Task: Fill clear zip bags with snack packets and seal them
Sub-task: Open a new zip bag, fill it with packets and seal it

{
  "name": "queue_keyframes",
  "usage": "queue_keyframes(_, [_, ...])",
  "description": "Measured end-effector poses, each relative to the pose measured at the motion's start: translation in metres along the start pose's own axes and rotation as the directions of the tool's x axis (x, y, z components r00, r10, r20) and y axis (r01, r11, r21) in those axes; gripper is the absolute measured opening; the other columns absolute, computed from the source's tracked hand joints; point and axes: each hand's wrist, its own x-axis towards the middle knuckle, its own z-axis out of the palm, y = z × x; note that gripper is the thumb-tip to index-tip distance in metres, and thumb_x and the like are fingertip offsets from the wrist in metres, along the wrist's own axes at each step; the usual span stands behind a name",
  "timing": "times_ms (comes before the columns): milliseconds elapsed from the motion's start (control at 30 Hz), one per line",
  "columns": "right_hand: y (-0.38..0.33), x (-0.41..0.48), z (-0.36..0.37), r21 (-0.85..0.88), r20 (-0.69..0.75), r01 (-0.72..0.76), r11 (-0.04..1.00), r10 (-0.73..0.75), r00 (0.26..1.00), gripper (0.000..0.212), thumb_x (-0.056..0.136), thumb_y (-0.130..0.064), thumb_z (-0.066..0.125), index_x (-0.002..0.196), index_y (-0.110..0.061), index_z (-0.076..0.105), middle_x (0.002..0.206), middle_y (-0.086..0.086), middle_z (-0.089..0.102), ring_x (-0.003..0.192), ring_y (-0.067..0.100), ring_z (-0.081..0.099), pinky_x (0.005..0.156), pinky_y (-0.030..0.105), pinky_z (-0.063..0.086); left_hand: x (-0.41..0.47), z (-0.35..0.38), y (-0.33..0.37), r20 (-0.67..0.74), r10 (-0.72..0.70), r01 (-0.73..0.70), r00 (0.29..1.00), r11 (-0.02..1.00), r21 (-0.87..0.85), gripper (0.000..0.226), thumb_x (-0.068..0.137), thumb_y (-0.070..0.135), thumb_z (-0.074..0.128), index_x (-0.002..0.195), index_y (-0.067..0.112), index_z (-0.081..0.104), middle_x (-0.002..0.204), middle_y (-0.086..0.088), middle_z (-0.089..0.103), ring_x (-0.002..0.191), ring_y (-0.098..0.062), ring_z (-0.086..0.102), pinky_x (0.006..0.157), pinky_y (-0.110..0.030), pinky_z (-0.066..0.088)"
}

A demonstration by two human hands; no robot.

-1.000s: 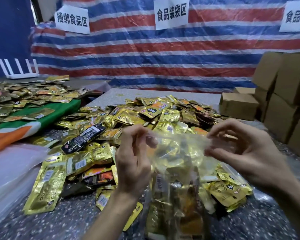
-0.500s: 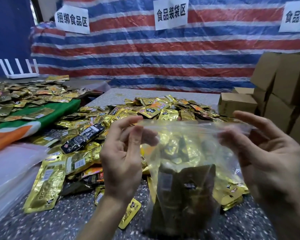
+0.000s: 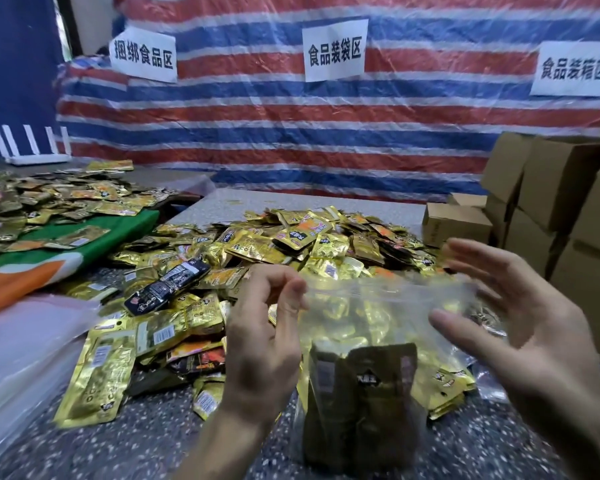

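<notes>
Above the table [image 3: 146,445], left hand [image 3: 264,341] pinches the zip bag [image 3: 378,306]; right hand [image 3: 534,330] splayed, fingers [image 3: 482,259] released.

Over the near edge of the tabletop [image 3: 146,448], the left hand [image 3: 264,344] pinches the top left corner of a clear zip bag [image 3: 378,303] with dark gold snack packets [image 3: 361,386] standing inside. The right hand [image 3: 534,341] is spread with straight fingers at the bag's right side; contact there is blurred. Behind lies a heap of gold packets [image 3: 312,244], with one black packet [image 3: 168,289] at its left. Cardboard boxes [image 3: 565,188] are stacked along the right edge.
</notes>
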Motion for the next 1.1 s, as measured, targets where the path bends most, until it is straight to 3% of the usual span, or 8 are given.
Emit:
queue_keyframes(67, [-0.022,0.000,0.008,-0.274,0.107,0.221,0.936,-0.199,0.974,0.059,0.075,-0.051,0.072,0.131,-0.038,0.058,0.131,-0.027,0.057,0.127,-0.010,0.046,0.102,0.014,0.039,-0.002,0.000,0.008,0.013,0.033,-0.033,0.999,0.999,0.012,0.011,0.100,0.027,0.051,0.093,0.023,0.057,0.080,0.011,0.058,0.077,-0.009,0.059,0.071,-0.015,0.045])
queue_keyframes(167, [-0.045,0.006,0.030,-0.381,0.301,0.363,0.851,-0.257,0.918,0.043,0.084,-0.051,0.065,0.120,-0.028,0.068,0.123,-0.019,0.063,0.127,0.002,0.047,0.111,0.028,0.036,-0.003,-0.003,0.018,0.038,0.110,-0.112,0.993,0.992,0.058,0.013,0.100,0.023,0.052,0.093,0.014,0.059,0.083,0.011,0.057,0.078,-0.006,0.057,0.071,-0.011,0.042])
queue_keyframes(333, [-0.062,0.021,0.039,-0.291,0.459,0.268,0.918,-0.112,0.881,0.019,0.087,-0.039,0.065,0.098,-0.027,0.074,0.092,-0.017,0.072,0.091,0.000,0.064,0.083,0.034,0.052,-0.007,-0.012,0.026,0.088,0.186,-0.195,0.979,0.975,0.109,0.018,0.098,0.021,0.051,0.090,0.007,0.059,0.084,0.004,0.058,0.081,-0.010,0.057,0.074,-0.017,0.045])
queue_keyframes(467, [-0.067,0.023,0.035,-0.288,0.524,0.281,0.916,-0.095,0.847,0.029,0.082,-0.050,0.058,0.092,-0.028,0.073,0.083,-0.016,0.069,0.081,0.003,0.063,0.073,0.035,0.054,-0.010,-0.015,0.030,0.113,0.216,-0.227,0.970,0.969,0.101,0.019,0.098,0.018,0.050,0.090,0.005,0.060,0.088,0.002,0.059,0.083,-0.008,0.056,0.080,-0.011,0.042])
queue_keyframes(667, [-0.065,0.021,0.036,-0.383,0.539,0.379,0.842,-0.130,0.832,0.018,0.091,-0.050,0.054,0.089,-0.033,0.060,0.084,-0.015,0.063,0.081,0.005,0.057,0.074,0.039,0.050,-0.013,-0.021,0.033,0.139,0.175,-0.188,0.975,0.979,0.084,0.018,0.100,0.026,0.050,0.093,0.012,0.059,0.088,0.009,0.056,0.082,-0.005,0.055,0.073,-0.013,0.041])
queue_keyframes(833, [-0.066,0.017,0.037,-0.387,0.556,0.393,0.834,-0.129,0.821,0.019,0.092,-0.052,0.048,0.095,-0.035,0.057,0.088,-0.015,0.062,0.084,0.005,0.055,0.076,0.037,0.049,-0.013,-0.031,0.034,0.316,0.144,-0.170,0.938,0.984,0.057,0.027,0.102,0.031,0.045,0.088,0.013,0.059,0.080,0.006,0.055,0.073,-0.014,0.054,0.062,-0.028,0.042])
queue_keyframes(1000, [-0.065,0.016,0.033,-0.398,0.604,0.404,0.824,-0.096,0.792,0.034,0.088,-0.061,0.040,0.095,-0.034,0.059,0.090,-0.020,0.060,0.087,0.000,0.053,0.075,0.030,0.047,-0.019,-0.032,0.035,0.240,0.118,-0.126,0.964,0.992,0.016,0.022,0.098,0.022,0.050,0.084,0.013,0.064,0.079,0.013,0.058,0.074,-0.005,0.056,0.065,-0.018,0.040])
queue_keyframes(1100, [-0.060,0.016,0.027,-0.420,0.602,0.410,0.810,-0.090,0.794,0.023,0.093,-0.052,0.048,0.096,-0.034,0.061,0.092,-0.020,0.060,0.089,-0.001,0.053,0.080,0.030,0.047,-0.021,-0.033,0.037,0.162,0.044,-0.043,0.986,0.999,-0.008,0.021,0.097,0.017,0.053,0.079,0.025,0.060,0.075,0.015,0.059,0.072,-0.002,0.056,0.063,-0.013,0.040])
